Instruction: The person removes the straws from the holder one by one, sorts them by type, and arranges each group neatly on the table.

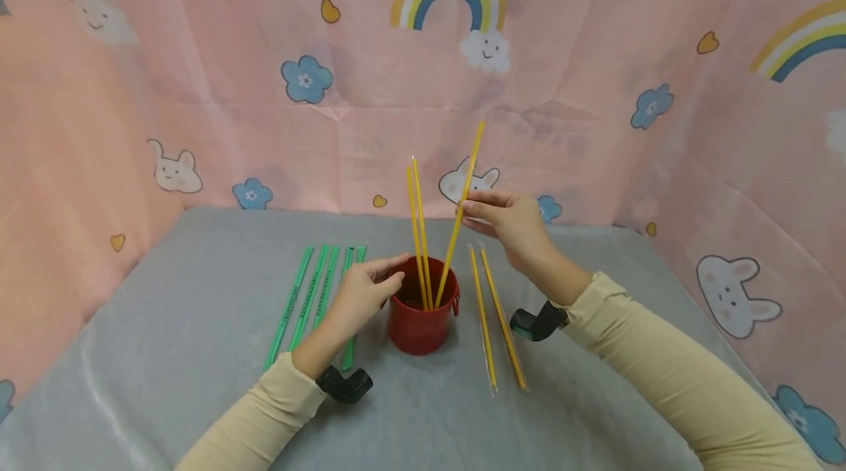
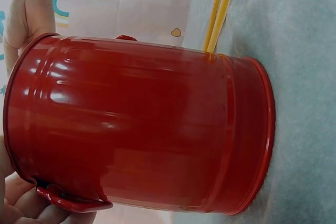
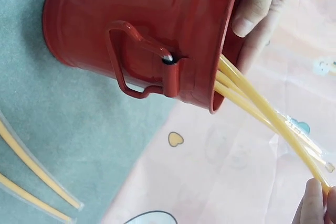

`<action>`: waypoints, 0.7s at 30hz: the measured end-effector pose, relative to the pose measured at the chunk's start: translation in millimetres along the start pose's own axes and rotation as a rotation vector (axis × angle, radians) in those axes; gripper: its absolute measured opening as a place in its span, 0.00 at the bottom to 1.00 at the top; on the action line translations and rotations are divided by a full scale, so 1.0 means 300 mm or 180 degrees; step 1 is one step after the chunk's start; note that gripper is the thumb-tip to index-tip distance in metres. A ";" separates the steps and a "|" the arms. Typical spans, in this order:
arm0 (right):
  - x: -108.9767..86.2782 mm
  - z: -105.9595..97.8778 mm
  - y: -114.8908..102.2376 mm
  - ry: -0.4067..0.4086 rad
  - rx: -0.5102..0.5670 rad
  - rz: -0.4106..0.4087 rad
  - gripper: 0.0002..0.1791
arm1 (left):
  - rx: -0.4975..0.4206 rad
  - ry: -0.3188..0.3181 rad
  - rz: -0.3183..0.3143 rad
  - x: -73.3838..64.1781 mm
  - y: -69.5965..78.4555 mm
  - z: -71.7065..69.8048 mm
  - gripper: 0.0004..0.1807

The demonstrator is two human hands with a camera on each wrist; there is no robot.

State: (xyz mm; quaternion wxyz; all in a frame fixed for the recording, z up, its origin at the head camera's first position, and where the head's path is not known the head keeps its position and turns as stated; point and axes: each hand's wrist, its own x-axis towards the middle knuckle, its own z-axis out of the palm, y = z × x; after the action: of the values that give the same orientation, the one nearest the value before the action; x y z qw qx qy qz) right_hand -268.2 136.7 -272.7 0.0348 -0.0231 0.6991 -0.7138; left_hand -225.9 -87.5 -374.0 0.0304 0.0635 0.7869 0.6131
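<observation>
A small red metal bucket (image 1: 420,331) stands upright with a loop handle (image 3: 137,59) on its side. My left hand (image 1: 360,298) grips its rim, the thumb over the inside edge and the fingers around the outside near the other handle (image 2: 73,203). Up and to the right, my right hand (image 1: 505,225) pinches a yellow drinking straw (image 1: 472,162) between thumb and fingertips. That straw leans right, its lower end inside the bucket. Two more yellow straws (image 1: 418,228) stand in the bucket, leaning slightly left.
Two yellow straws (image 1: 499,309) in clear wrappers lie right of the bucket on the grey cloth (image 1: 198,295). Several green strips (image 1: 307,302) lie side by side to its left, partly behind the left hand. A pink patterned curtain (image 1: 370,126) encloses the back and sides.
</observation>
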 end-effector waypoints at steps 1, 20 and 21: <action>0.000 -0.002 -0.003 0.0005 0.0026 -0.0024 0.18 | 0.0006 -0.0001 0.0008 0.001 0.001 -0.001 0.21; -0.030 -0.043 -0.053 0.0047 0.0534 -0.0246 0.10 | 0.0036 -0.0013 0.0043 0.004 -0.002 -0.002 0.21; -0.030 -0.045 -0.054 0.0053 0.0553 -0.0255 0.10 | 0.0038 -0.0007 0.0036 0.004 -0.002 -0.002 0.21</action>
State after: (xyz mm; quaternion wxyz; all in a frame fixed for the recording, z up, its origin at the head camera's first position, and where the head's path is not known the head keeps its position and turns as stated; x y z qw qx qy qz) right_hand -260.5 151.1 -256.6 0.0024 -0.0420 0.6334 -0.7727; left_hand -227.2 -88.0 -374.5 0.0274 0.0689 0.7902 0.6084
